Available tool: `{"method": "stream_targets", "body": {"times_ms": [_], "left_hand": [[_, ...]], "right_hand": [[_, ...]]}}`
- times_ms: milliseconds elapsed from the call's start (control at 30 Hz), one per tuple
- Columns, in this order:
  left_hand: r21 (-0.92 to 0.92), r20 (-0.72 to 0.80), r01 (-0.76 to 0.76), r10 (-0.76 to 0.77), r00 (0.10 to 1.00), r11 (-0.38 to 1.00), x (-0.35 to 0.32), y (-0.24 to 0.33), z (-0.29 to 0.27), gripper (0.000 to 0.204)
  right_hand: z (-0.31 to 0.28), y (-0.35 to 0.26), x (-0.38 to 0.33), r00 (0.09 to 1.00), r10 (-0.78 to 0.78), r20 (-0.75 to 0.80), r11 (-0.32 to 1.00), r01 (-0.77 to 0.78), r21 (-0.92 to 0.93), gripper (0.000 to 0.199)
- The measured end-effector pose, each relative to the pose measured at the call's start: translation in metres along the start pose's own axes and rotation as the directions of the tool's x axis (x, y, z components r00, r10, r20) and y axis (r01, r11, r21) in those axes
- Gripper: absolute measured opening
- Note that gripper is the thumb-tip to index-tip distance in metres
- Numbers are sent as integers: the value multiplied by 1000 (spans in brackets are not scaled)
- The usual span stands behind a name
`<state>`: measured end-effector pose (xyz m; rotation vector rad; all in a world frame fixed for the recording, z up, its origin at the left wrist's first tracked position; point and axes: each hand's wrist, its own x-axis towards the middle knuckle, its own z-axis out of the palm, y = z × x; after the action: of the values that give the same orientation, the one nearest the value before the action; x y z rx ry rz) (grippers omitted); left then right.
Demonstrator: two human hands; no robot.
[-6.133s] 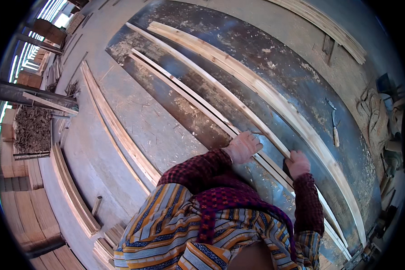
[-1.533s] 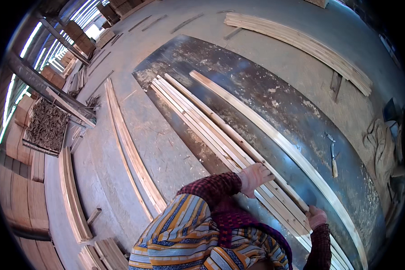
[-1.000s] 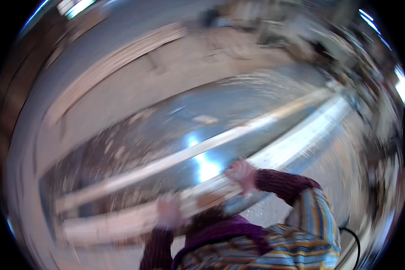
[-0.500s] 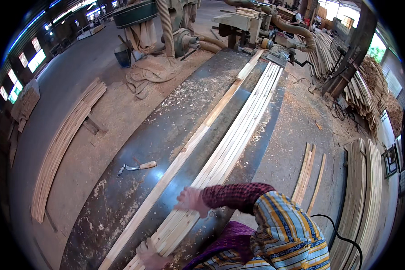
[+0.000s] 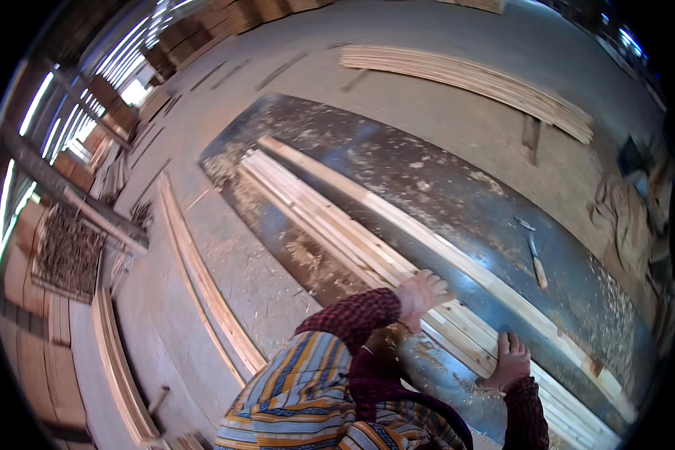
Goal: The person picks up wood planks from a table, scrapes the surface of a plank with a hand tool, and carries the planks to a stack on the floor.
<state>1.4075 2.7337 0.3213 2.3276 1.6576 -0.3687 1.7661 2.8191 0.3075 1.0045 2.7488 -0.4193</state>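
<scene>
A bundle of long, pale wooden strips (image 5: 330, 219) lies side by side along a dark metal tabletop (image 5: 375, 139). Across the bundle rests my left hand (image 5: 421, 297), its fingers bent over the far edge. Closer to the lower right, my right hand (image 5: 511, 361) is closed over the same strips, fingertips on their far side. One separate wooden strip (image 5: 457, 253) runs along the far side of the bundle, with a gap between. Beyond it lies a hammer (image 5: 535, 259) with a wooden handle.
Wood shavings (image 5: 420, 184) are scattered over the tabletop. Past the table, a stack of strips (image 5: 465, 79) sits on low supports. On the floor at left lie more strips (image 5: 217, 304) and a stack of boards (image 5: 116, 367). A slanting post (image 5: 60, 184) stands farther left.
My view has swung round to the right, from the machines to the table's other end. Both hands stay on the strips; the left has more fully come into view.
</scene>
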Motion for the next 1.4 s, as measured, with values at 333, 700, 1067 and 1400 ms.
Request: {"method": "stream_targets", "body": {"times_ms": [333,700,1067,1400], "left_hand": [[101,-191,71,-50,980,992,-54,41,8,112],[-699,489,-180,-646,586,-692,-88,94,79,93],[-719,667,-196,-741,76,-667,-25,81,88,86],[-286,390,-753,-790,474,-593,-58,111,142,59]], "right_hand": [[16,-37,-41,964,69,-258,988,-102,-116,121],[74,-71,-80,664,-151,-733,942,-128,-309,60],[18,-60,-103,826,-51,-561,998,62,0,74],[-14,179,94,951,249,-185,819,-105,565,49]]}}
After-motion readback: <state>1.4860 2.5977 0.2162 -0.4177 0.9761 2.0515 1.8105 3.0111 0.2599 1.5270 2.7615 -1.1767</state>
